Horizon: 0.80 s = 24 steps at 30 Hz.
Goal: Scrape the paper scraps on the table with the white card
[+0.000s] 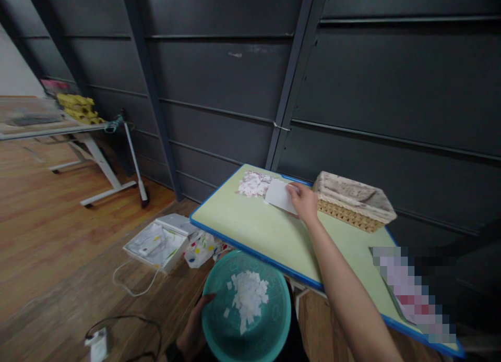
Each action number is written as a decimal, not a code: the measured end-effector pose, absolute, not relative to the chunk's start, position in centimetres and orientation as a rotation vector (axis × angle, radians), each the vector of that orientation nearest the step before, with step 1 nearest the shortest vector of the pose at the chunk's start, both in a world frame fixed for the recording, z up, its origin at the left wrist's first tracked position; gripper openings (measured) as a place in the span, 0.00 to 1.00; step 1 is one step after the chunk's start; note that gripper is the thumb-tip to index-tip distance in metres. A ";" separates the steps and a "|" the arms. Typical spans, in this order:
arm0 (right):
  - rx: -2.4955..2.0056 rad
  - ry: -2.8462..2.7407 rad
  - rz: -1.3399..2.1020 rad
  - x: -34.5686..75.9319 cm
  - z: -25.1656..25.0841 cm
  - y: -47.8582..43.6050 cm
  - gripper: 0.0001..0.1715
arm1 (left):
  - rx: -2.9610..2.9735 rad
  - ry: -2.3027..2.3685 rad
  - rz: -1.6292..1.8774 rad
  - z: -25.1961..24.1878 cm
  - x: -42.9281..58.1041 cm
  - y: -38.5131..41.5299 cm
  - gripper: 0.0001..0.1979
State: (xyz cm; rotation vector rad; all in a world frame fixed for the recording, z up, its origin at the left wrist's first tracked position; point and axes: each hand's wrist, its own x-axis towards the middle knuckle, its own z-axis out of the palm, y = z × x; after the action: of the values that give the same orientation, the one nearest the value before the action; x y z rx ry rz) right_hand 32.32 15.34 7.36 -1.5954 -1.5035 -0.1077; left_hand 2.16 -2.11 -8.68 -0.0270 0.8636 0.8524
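My right hand (303,199) is closed on a flat white card (280,195) held over the table. The card's left edge meets a pile of small paper pieces (254,184) at the table's far left corner. Below the table's front edge, my left hand (198,315) grips the left rim of a green plastic basket (213,325). Inside that basket lies a heap of small white paper pieces (249,297).
The pale green table (235,216) has a blue edge. A lined wicker basket (352,216) stands at its back right. On the floor are an open white box (133,247), a plastic bag (199,252) and cords. Dark panels (223,75) rise behind.
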 end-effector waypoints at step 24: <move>-1.632 -1.488 -0.146 32.2 7.0 15.5 0.23 | 0.101 0.943 0.809 -8.9 1.9 -2.3 0.32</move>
State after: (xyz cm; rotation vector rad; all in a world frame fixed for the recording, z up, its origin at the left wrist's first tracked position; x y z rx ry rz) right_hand 32.17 15.52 7.04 -1.6324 -1.4885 -0.1460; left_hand 1.90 -2.27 -8.87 0.1013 0.9427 0.8086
